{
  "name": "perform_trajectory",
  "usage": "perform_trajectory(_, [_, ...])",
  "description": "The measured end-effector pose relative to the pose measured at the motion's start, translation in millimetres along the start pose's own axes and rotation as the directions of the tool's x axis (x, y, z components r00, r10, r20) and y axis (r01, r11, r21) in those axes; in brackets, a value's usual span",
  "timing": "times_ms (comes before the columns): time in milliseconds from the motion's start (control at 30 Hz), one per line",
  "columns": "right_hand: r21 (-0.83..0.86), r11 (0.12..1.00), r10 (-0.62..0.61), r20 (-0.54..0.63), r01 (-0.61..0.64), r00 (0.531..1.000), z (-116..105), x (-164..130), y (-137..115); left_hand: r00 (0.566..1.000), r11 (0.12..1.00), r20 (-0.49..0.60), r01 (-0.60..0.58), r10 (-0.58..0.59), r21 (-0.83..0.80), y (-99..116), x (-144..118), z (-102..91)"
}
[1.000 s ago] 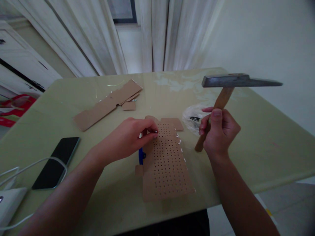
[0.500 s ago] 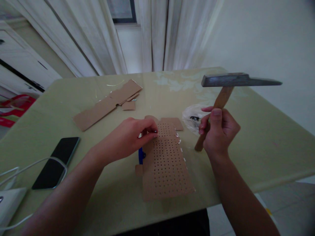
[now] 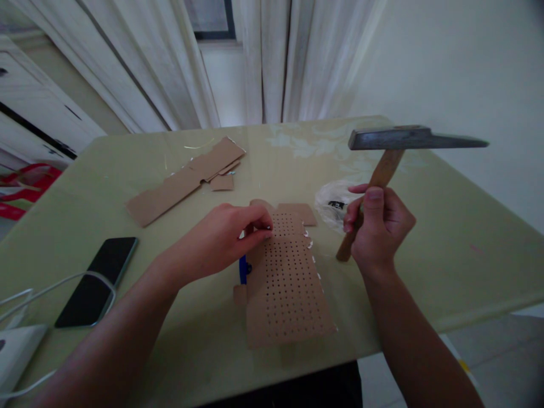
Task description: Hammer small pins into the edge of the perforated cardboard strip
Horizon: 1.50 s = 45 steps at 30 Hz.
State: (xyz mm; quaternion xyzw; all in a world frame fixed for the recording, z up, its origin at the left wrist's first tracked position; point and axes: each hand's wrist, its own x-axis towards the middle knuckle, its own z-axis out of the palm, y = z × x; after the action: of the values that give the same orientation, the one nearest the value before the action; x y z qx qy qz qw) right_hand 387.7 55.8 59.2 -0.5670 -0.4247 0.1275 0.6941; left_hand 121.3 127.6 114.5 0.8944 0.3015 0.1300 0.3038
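Observation:
In my right hand [image 3: 380, 232] is the wooden handle of a hammer [image 3: 393, 137], its metal head raised above the table on the right. My left hand [image 3: 229, 238] is pinched at the upper left of a brown cardboard piece [image 3: 293, 283] covered in rows of small dark dots. A tiny light and dark tip shows between thumb and forefinger, too small to name. Partly under the cardboard's left edge lies a blue object [image 3: 243, 269], mostly hidden by the board and my hand.
Cardboard strips and scraps [image 3: 187, 181] lie at the back left. A clear plastic bag [image 3: 331, 201] sits behind my right hand. At the left are a dark phone [image 3: 100, 280], a white cable [image 3: 80, 275] and a white box [image 3: 21, 357]. The table's front edge [image 3: 289, 377] is near.

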Motion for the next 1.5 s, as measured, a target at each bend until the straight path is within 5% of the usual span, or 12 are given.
perform_trajectory(400, [0.072,0.997,-0.020,0.043,0.017,0.999,-1,3,2,1.000,0.998,-0.028,0.010,-0.012,-0.060,-1,3,4.6])
perform_trajectory(633, [-0.132,0.991,0.065,0.306,-0.026,0.950,-19,2,-15,0.998,0.993,-0.040,-0.051,0.047,-0.104,-11,6,6.2])
perform_trajectory(767, [-0.447,0.859,-0.005,0.479,0.249,0.878,-37,-4,-50,0.997,0.985,-0.050,-0.065,0.057,-0.159,-14,10,8.8])
perform_trajectory(900, [-0.566,0.700,-0.003,0.607,0.435,0.795,-46,-12,-87,0.996,0.980,-0.056,-0.083,0.074,-0.178,-17,14,10.5])
perform_trajectory(1133, [-0.664,0.518,0.078,0.665,0.539,0.743,-41,-19,-117,0.989,0.973,-0.072,-0.138,0.126,-0.184,-21,17,12.6])
perform_trajectory(1500, [-0.717,0.362,0.150,0.675,0.595,0.722,-29,-21,-121,0.984,0.970,-0.076,-0.172,0.161,-0.169,-25,20,15.0])
